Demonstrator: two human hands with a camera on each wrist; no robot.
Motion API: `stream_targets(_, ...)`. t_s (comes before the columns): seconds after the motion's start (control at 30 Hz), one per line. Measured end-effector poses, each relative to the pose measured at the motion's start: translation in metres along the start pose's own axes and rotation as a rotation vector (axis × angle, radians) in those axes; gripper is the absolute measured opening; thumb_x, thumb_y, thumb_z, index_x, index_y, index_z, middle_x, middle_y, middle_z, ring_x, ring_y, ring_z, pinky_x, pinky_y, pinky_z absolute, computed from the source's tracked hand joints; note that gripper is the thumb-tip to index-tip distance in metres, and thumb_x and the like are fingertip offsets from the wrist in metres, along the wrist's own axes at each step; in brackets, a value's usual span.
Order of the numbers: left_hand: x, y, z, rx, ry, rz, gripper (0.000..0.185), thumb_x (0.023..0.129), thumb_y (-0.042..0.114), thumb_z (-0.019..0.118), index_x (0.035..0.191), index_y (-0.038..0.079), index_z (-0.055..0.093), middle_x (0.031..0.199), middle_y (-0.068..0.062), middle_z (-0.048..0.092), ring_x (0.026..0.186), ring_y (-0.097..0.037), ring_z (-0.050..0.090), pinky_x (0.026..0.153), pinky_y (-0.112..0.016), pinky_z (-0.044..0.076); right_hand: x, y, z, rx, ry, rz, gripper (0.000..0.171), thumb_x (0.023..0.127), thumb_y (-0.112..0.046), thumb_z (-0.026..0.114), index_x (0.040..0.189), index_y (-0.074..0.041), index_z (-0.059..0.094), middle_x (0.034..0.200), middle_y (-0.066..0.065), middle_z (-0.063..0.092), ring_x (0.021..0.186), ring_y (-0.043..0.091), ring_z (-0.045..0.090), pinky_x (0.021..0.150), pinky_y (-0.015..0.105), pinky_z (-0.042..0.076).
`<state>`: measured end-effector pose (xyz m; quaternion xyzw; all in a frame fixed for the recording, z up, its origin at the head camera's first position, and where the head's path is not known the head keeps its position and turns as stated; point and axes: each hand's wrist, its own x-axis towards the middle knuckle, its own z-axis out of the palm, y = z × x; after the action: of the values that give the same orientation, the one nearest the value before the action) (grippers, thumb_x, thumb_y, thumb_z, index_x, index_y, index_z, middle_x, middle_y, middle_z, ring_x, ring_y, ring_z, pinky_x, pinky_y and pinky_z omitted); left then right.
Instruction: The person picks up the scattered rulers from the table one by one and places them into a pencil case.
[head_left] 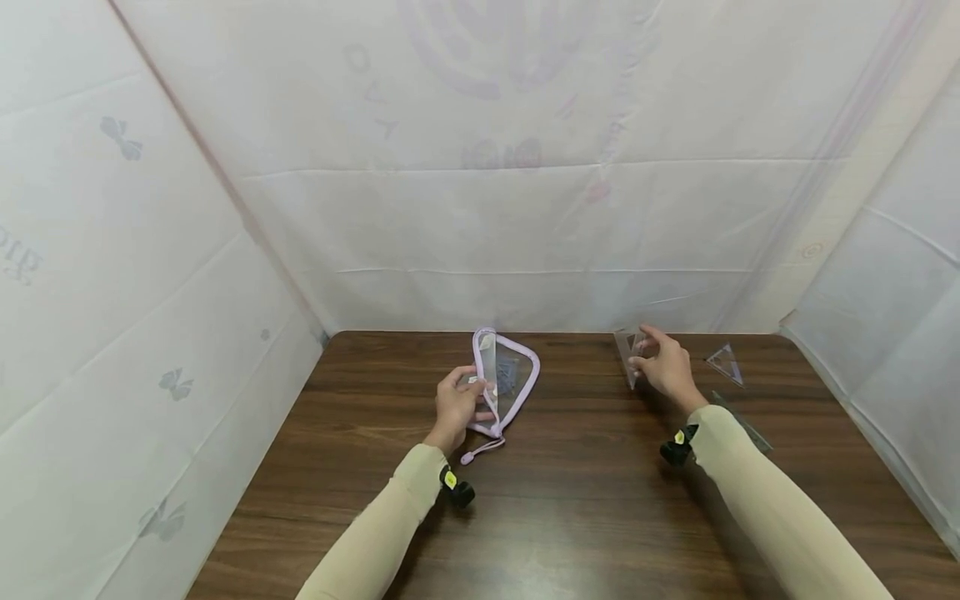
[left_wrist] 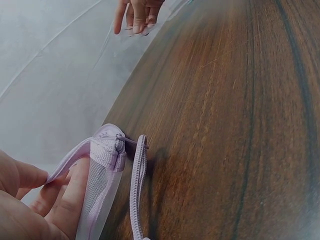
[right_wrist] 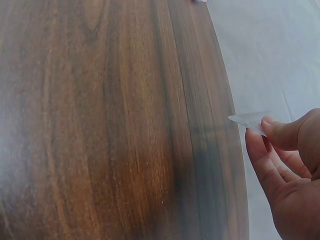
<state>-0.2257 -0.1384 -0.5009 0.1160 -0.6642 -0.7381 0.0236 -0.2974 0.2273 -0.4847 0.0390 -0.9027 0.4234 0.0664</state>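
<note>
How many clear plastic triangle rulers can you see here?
2 for sure: one clear triangle pinched in the right hand, one small triangle lying on the table to its right. A third clear piece beside the right sleeve may be another.

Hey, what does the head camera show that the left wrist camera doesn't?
Only the head view shows a small clear triangle lying on the table, a clear ruler beside the right sleeve, and both sleeves. Only the left wrist view shows the pouch's zipper pull up close. Both show the left hand holding the lilac pouch, and the right hand.
</note>
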Motion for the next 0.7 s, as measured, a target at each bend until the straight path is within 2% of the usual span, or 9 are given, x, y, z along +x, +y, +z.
stream_targets(0.5, 0.003, 0.001, 0.001, -0.020, -0.014, -0.006, 0.030, 0.098, -0.003, 0.062, 0.128, 0.001, 0.059, 0.105, -0.026, 0.074, 0.077, -0.029, 0.074, 0.058, -0.047, 0.065, 0.006, -0.007, 0.007, 0.041, -0.023, 0.037, 0.069, 0.093, 0.000, 0.074, 0.154, -0.002, 0.042, 0.127, 0.023, 0.063, 0.067, 0.014, 0.072, 0.060, 0.024, 0.062)
stream_targets(0.7, 0.002, 0.001, 0.002, -0.019, -0.006, -0.005, 0.028, 0.099, -0.003, 0.062, 0.126, 0.002, 0.060, 0.104, -0.025, 0.075, 0.074, -0.026, 0.073, 0.055, -0.045, 0.065, 0.008, -0.011, 0.010, 0.068, -0.043, 0.026, 0.069, 0.092, 0.003, 0.073, 0.154, -0.001, 0.042, 0.127, 0.024, 0.062, 0.067, 0.016, 0.072, 0.058, 0.024, 0.062)
